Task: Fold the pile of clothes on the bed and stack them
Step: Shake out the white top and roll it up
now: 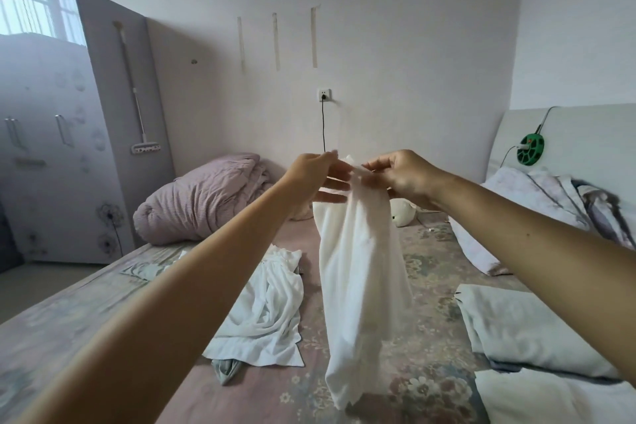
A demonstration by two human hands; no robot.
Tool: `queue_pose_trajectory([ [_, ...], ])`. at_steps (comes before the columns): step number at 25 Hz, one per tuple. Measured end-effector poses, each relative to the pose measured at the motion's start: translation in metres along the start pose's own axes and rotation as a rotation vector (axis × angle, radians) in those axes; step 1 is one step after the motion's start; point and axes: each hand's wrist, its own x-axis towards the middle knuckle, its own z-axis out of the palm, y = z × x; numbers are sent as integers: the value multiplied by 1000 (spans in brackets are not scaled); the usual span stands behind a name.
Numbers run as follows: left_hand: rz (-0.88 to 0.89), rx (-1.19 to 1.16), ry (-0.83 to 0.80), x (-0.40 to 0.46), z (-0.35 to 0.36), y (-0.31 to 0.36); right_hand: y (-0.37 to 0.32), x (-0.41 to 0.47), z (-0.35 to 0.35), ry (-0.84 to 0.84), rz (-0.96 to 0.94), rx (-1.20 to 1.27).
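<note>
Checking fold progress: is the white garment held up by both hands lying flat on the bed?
No, the white garment hangs in the air from the left hand and right hand.

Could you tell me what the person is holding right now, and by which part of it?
A white garment, held up by its top edge. The right hand pinches that edge; the left hand has its fingers at the same edge, and the rest hangs down above the bed.
</note>
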Motion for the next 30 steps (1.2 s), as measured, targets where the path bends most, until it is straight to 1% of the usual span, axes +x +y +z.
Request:
queue_pose_trajectory([
  [1,118,179,65,2,-7,-4,2,1,-2,2,-3,-10],
  [2,241,412,125,5,-14,-7,3,1,-3,-9,-10,-11],
  [3,327,636,150,7,-19,-11,5,0,-3,-28,-18,-3],
  [4,348,792,125,9,-20,-13,6,-1,-2,-41,-27,5],
  [5,307,882,76,12,-19,-15,7,-2,-1,-44,-36,6],
  [6,245,918,24,14,-16,-15,9,-3,0,-37,-41,-6],
  [8,123,930,-64,19,-9,-16,12,-5,-1,-21,-46,-26],
  [9,118,913,-84,21,-8,-18,14,-7,-3,-17,-53,-26],
  [12,198,772,-101,20,-4,-20,21,-14,-7,6,-49,-4],
  [14,231,844,-113,14,-1,-14,30,-21,-7,-17,-8,-77],
  [15,252,867,-108,12,1,-12,38,-24,-6,-38,24,-173],
  [17,285,811,-102,13,1,-9,59,-27,-7,-75,97,-333],
  [18,305,748,-109,14,1,-9,68,-30,-7,-91,135,-341],
  [19,323,711,-103,15,0,-10,77,-34,-7,-103,171,-295],
  [21,347,748,-74,13,-1,-10,89,-40,-7,-115,202,-213],
  [23,347,764,-59,9,-4,-7,94,-44,-8,-82,160,-187],
  [25,315,725,-27,8,-15,-6,89,-47,-14,-42,135,-187],
  [28,272,719,23,10,-33,-10,79,-53,-22,-119,144,-222],
  [30,269,717,35,8,-41,-10,74,-56,-23,-129,119,-259],
])
